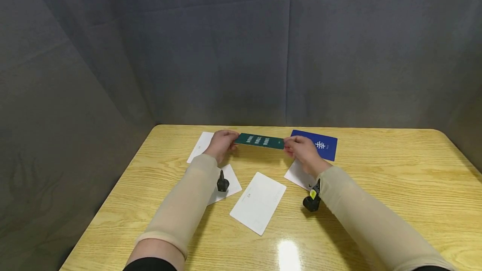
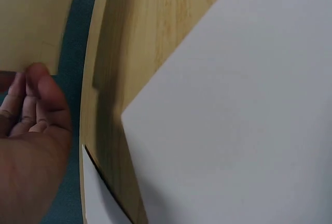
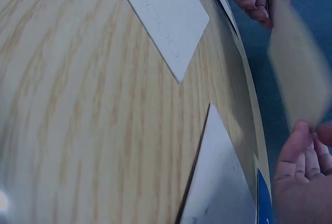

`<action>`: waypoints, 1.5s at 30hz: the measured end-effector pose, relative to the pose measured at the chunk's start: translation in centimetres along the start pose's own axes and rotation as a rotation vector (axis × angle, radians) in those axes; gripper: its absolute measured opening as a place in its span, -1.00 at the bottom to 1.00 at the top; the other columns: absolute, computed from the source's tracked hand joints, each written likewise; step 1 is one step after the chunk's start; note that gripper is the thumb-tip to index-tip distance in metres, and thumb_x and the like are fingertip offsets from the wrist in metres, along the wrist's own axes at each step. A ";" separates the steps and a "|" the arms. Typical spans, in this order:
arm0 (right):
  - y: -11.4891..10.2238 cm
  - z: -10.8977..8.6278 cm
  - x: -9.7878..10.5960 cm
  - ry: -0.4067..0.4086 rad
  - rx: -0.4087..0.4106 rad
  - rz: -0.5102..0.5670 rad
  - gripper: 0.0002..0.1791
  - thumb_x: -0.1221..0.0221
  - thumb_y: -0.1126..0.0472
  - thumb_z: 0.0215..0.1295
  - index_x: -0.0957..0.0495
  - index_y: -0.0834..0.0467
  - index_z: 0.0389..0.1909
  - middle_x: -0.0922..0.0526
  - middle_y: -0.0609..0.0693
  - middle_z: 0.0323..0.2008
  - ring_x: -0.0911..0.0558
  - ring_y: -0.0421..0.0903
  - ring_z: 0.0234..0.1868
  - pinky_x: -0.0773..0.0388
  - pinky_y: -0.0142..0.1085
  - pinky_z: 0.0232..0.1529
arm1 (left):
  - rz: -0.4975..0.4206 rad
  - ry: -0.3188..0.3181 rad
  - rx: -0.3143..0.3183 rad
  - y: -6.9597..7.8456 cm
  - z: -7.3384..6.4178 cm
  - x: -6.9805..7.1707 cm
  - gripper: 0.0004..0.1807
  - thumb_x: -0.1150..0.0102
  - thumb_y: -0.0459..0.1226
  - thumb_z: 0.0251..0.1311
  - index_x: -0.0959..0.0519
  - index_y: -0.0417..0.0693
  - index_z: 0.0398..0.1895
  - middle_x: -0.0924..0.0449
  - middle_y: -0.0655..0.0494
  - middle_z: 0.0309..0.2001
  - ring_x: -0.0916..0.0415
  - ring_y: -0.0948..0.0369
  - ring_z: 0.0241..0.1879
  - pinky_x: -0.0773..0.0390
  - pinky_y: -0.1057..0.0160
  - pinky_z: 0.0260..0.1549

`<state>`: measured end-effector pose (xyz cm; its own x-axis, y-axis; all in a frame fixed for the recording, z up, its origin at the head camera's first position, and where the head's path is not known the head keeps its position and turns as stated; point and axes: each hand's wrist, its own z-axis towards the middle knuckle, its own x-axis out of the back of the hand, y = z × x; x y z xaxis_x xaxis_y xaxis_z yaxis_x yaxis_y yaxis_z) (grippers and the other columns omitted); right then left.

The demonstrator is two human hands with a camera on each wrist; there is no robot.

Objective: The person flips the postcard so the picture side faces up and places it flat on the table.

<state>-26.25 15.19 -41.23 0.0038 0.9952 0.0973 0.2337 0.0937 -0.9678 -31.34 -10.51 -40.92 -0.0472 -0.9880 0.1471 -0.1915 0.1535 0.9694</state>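
Observation:
Both hands hold a dark green card (image 1: 260, 140) with white characters, raised above the far part of the table. My left hand (image 1: 223, 142) pinches its left end, and my right hand (image 1: 302, 149) pinches the right end between thumb and fingers. From below, the card's plain tan underside (image 2: 33, 22) shows in the left wrist view; the right wrist view has the same underside (image 3: 298, 63), slightly blurred, stretched between the two hands. A blue card (image 1: 328, 145) with a white character lies just beyond my right hand, partly covered by it.
On the wooden table (image 1: 376, 170) lie several white cards: one in the middle (image 1: 258, 202), one at the far left (image 1: 199, 147), one under the left forearm (image 1: 232, 181) and one below the right hand (image 1: 297, 175). A grey curtain (image 1: 226, 62) hangs behind the table.

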 end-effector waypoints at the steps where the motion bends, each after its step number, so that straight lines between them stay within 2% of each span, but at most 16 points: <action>1: 0.0 0.0 0.0 -0.003 0.005 -0.011 -0.64 0.01 0.26 0.62 -0.45 0.37 0.27 -0.57 0.13 -0.02 -0.56 -0.04 -0.04 -0.57 -0.22 0.13 | 0.022 0.004 -0.003 -0.1 0.0 0.0 -0.75 -0.07 -0.36 0.52 -0.61 -0.32 0.11 -0.60 -0.08 -0.06 -0.46 0.20 -0.32 -0.51 0.33 -0.28; 5: 0.3 0.1 -0.2 -0.007 0.024 -0.028 -0.66 -0.05 0.31 0.58 -0.41 0.39 0.25 -0.58 0.13 -0.08 -0.55 -0.10 -0.14 -0.59 -0.30 -0.02 | 0.074 0.020 0.005 -0.3 0.1 -0.2 -0.73 -0.10 -0.39 0.49 -0.60 -0.26 0.16 -0.56 -0.12 0.10 -0.46 0.17 -0.22 -0.51 0.32 -0.23; 10: 0.5 0.1 -0.4 0.021 0.002 -0.016 -0.64 -0.11 0.35 0.52 -0.39 0.39 0.24 -0.59 0.14 -0.09 -0.57 -0.11 -0.19 -0.63 -0.34 -0.07 | 0.105 0.032 0.019 -0.5 0.2 -0.3 -0.70 -0.13 -0.41 0.45 -0.61 -0.22 0.18 -0.57 -0.11 0.12 -0.48 0.13 -0.16 -0.53 0.29 -0.17; 16: 0.7 0.0 -0.6 0.026 -0.019 -0.036 -0.66 -0.13 0.37 0.50 -0.45 0.38 0.21 -0.58 0.21 0.07 -0.59 -0.06 -0.10 -0.62 -0.30 -0.01 | 0.136 0.048 0.020 -0.9 0.3 -0.4 -0.73 -0.15 -0.40 0.45 -0.62 -0.25 0.14 -0.59 -0.10 0.06 -0.47 0.16 -0.20 -0.54 0.27 -0.16; 22: 0.7 -0.3 -0.8 -0.007 -0.038 -0.051 -0.56 -0.11 0.37 0.51 -0.41 0.38 0.34 -0.51 0.27 0.21 -0.57 0.07 0.09 -0.54 -0.13 0.23 | 0.166 0.068 0.029 -1.1 0.2 -0.2 -0.73 -0.14 -0.36 0.46 -0.63 -0.25 0.14 -0.61 -0.10 0.01 -0.49 0.13 -0.17 -0.54 0.22 -0.12; 27: 0.9 -0.3 -1.0 -0.072 -0.039 -0.070 -0.47 -0.07 0.38 0.51 -0.31 0.43 0.43 -0.39 0.35 0.36 -0.51 0.17 0.26 -0.47 -0.08 0.31 | 0.250 0.043 0.060 -1.0 0.0 -0.2 -0.61 -0.12 -0.28 0.48 -0.56 -0.27 0.27 -0.55 -0.13 0.19 -0.46 0.07 0.03 -0.52 0.12 0.08; 31: 0.8 -0.4 -1.1 -0.083 -0.045 -0.070 -0.47 -0.04 0.34 0.56 -0.28 0.43 0.46 -0.41 0.35 0.35 -0.53 0.13 0.25 -0.50 -0.14 0.27 | 0.298 0.026 0.089 -0.9 -0.1 -0.3 -0.53 -0.11 -0.24 0.47 -0.48 -0.28 0.35 -0.47 -0.14 0.31 -0.43 0.03 0.12 -0.49 0.05 0.19; 37: 0.5 -0.8 -1.2 -0.084 -0.060 -0.087 -0.49 -0.03 0.31 0.59 -0.28 0.44 0.44 -0.44 0.33 0.31 -0.59 0.01 0.12 -0.59 -0.32 0.10 | 0.303 0.033 0.097 -0.8 -0.5 -0.4 -0.50 -0.11 -0.23 0.46 -0.46 -0.30 0.36 -0.46 -0.15 0.31 -0.43 0.00 0.14 -0.47 0.02 0.24; 45: 0.4 -0.7 -1.3 -0.083 -0.094 -0.091 -0.44 -0.04 0.28 0.60 -0.24 0.38 0.50 -0.38 0.31 0.39 -0.52 0.11 0.26 -0.51 -0.19 0.26 | 0.346 0.030 0.094 -0.6 -0.8 -0.4 -0.53 -0.12 -0.22 0.46 -0.49 -0.31 0.31 -0.50 -0.15 0.25 -0.45 0.01 0.13 -0.47 0.03 0.24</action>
<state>-25.51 13.92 -41.60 -0.1010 0.9820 0.1598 0.3194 0.1842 -0.9296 -30.40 -10.21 -41.44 -0.0962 -0.8771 0.4706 -0.2583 0.4786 0.8392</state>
